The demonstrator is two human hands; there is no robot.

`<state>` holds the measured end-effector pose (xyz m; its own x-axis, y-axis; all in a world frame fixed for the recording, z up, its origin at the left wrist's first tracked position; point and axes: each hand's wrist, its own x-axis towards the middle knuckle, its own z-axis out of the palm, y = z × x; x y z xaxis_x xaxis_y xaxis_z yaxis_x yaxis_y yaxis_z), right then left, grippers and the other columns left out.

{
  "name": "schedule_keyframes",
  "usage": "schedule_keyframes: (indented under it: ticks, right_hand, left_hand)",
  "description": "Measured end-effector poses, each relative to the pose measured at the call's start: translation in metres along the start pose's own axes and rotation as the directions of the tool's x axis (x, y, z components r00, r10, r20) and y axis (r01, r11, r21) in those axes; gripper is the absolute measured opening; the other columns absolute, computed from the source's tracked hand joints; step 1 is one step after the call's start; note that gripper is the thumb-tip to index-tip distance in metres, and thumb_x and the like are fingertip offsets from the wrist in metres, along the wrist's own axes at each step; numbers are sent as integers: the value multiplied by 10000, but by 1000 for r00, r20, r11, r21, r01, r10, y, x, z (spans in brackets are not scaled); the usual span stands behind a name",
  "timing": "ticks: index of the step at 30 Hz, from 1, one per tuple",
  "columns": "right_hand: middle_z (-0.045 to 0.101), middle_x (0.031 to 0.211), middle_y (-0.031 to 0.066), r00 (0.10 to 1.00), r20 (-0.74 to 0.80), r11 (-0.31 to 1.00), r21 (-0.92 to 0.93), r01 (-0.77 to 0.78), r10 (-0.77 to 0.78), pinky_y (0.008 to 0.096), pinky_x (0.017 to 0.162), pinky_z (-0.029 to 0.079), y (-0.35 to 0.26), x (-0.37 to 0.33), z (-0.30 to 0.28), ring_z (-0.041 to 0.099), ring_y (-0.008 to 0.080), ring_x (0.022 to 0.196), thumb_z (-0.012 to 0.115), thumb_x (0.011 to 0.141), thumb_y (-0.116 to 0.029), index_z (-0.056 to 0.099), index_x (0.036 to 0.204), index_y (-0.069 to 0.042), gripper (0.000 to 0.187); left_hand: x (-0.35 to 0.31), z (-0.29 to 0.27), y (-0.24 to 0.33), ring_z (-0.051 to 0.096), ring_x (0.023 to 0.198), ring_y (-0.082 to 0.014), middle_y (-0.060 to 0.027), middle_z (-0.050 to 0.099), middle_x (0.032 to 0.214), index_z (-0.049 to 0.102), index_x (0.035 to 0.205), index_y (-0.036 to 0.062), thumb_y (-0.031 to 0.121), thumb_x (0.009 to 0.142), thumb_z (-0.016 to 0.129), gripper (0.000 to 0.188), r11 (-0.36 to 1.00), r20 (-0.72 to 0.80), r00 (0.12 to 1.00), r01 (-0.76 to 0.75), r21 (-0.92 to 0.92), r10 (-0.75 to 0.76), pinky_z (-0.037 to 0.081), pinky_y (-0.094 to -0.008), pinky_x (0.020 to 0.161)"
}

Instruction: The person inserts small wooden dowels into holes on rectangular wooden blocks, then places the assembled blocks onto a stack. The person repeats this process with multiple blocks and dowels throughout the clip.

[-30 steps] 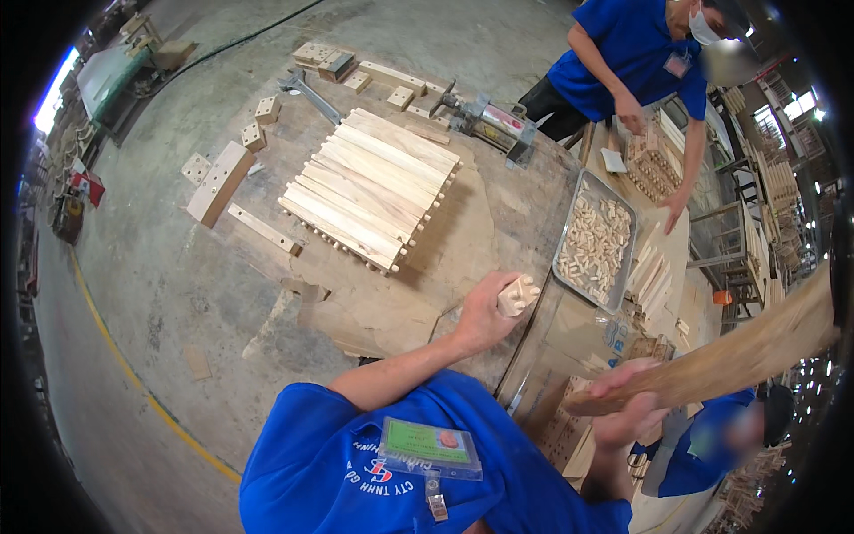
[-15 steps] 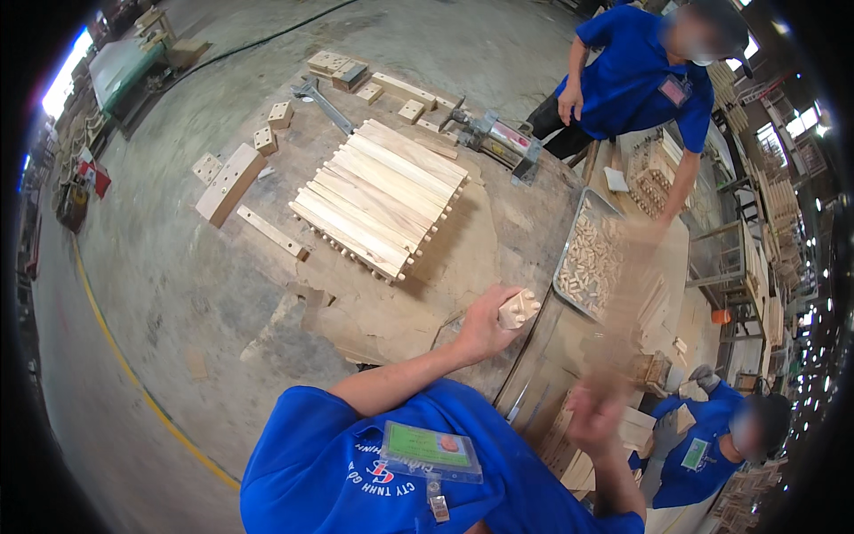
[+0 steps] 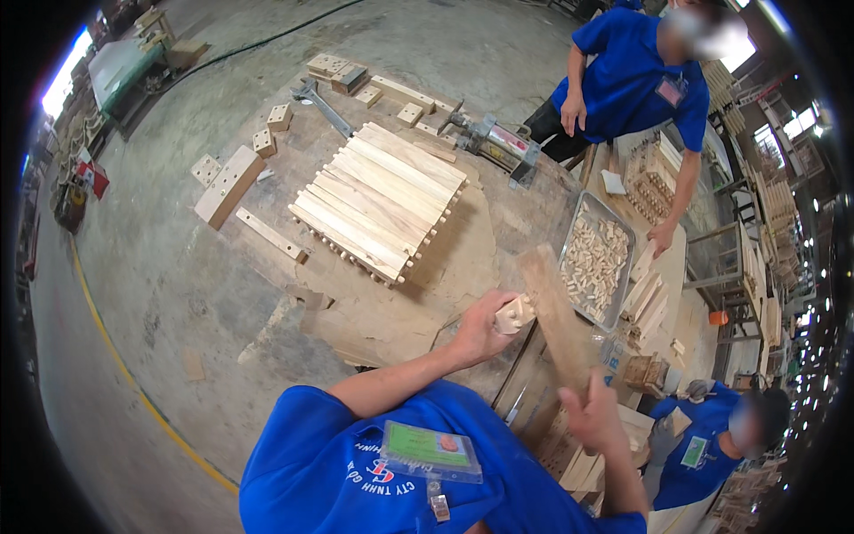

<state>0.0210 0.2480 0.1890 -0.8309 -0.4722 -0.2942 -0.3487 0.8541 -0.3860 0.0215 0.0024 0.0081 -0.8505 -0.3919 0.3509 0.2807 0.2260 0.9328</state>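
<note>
My left hand (image 3: 480,331) is closed around a wooden piece (image 3: 513,315) near the table's right edge, with short dowels standing out of its end. In my right hand (image 3: 594,416) is a long flat wooden bat (image 3: 562,320), slightly blurred. The bat's far end reaches up beside the held piece; whether they touch I cannot tell. Ahead on the table lies a neat stack of wooden slats (image 3: 378,200) with dowels poking from the ends. To the right, a metal tray (image 3: 562,278) holds many loose dowels (image 3: 594,258).
A wrench (image 3: 327,109), a metal cylinder device (image 3: 503,144) and drilled wood blocks (image 3: 233,185) lie around the worktable (image 3: 445,294). One co-worker (image 3: 636,76) stands at the far right, reaching over a side table with wood strips (image 3: 648,303). Another co-worker (image 3: 703,454) is at the lower right.
The bat has swung from a blurred upright position leftward and down toward the held piece. The far co-worker's hand now shows beside the tray. My left hand has barely moved.
</note>
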Motion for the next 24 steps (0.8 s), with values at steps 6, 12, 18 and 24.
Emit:
schedule_keyframes:
  ticks: [6, 12, 18, 24]
  right_hand:
    - [660, 832, 284, 932, -349, 658, 725, 203, 97, 535, 683, 511, -34, -9, -25, 664, 534, 784, 708, 993, -253, 539, 1238, 45, 421]
    - [684, 814, 99, 965, -92, 969, -30, 245, -247, 403, 631, 533, 14, 0, 16, 666, 212, 672, 688, 1001, -210, 590, 1256, 24, 359]
    - [717, 871, 211, 955, -194, 783, 619, -57, 223, 509, 720, 551, 6, 26, 33, 709, 335, 739, 710, 992, -257, 595, 1279, 27, 420]
    - [739, 930, 232, 923, -202, 881, 418, -221, 328, 497, 802, 572, 65, 79, 147, 734, 402, 840, 737, 972, -285, 582, 1309, -8, 463]
  left_hand:
    - [-9, -6, -4, 711, 990, -326, -138, 710, 1101, 697, 1241, 73, 143, 820, 895, 471, 993, -20, 994, 106, 42, -106, 565, -393, 866]
    - [-5, 0, -15, 723, 980, -282, -120, 731, 1066, 714, 1216, 76, 194, 831, 906, 447, 999, -3, 999, 35, 39, -34, 567, -389, 870]
    - [29, -25, -16, 733, 987, -227, -123, 762, 1072, 687, 1257, 15, 169, 896, 817, 414, 934, 14, 936, 353, -60, -352, 583, -382, 875]
    - [85, -44, -28, 748, 998, -276, -113, 712, 1037, 650, 1180, 50, 125, 951, 781, 274, 314, 347, 658, 672, -670, -668, 655, -455, 880]
